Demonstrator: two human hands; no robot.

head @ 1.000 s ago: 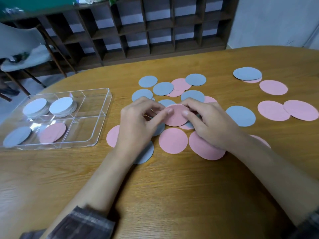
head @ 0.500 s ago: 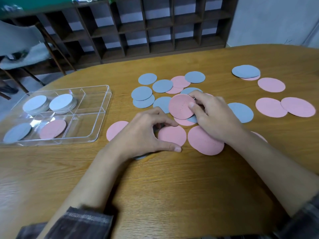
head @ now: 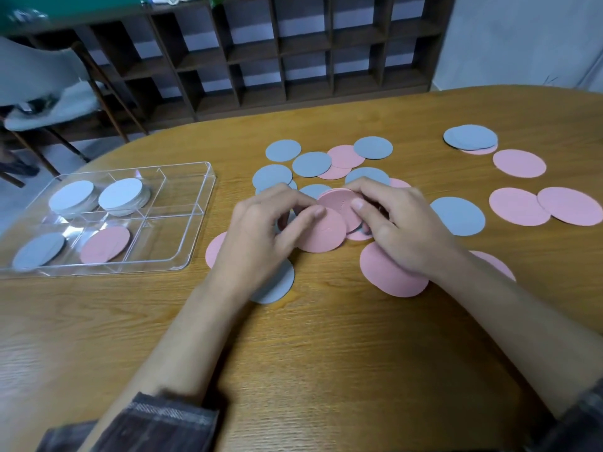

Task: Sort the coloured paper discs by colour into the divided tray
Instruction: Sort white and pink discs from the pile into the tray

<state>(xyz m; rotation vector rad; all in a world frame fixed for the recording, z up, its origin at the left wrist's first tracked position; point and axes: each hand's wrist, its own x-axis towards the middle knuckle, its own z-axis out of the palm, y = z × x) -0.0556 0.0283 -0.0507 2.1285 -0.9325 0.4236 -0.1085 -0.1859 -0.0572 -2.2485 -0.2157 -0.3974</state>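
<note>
Pink and blue-grey paper discs lie scattered across the wooden table (head: 326, 353). My left hand (head: 261, 233) pinches a pink disc (head: 323, 234) with thumb and fingers. My right hand (head: 398, 230) holds a small stack of pink discs (head: 339, 203) just behind it; the two overlap. A blue-grey disc (head: 277, 285) lies partly under my left wrist, and a pink disc (head: 388, 272) under my right. The clear divided tray (head: 192, 243) sits at the left, with blue-grey discs (head: 120, 194) in three compartments and pink discs (head: 104, 244) in one.
More pink discs (head: 518, 163) and a blue-grey pair (head: 470, 137) lie at the far right of the table. A dark wooden shelf unit (head: 261, 60) and a chair (head: 49, 93) stand beyond the table's far edge.
My left hand picked up the pink disc from the table in front of me and brought it up against the stack in my right hand.
</note>
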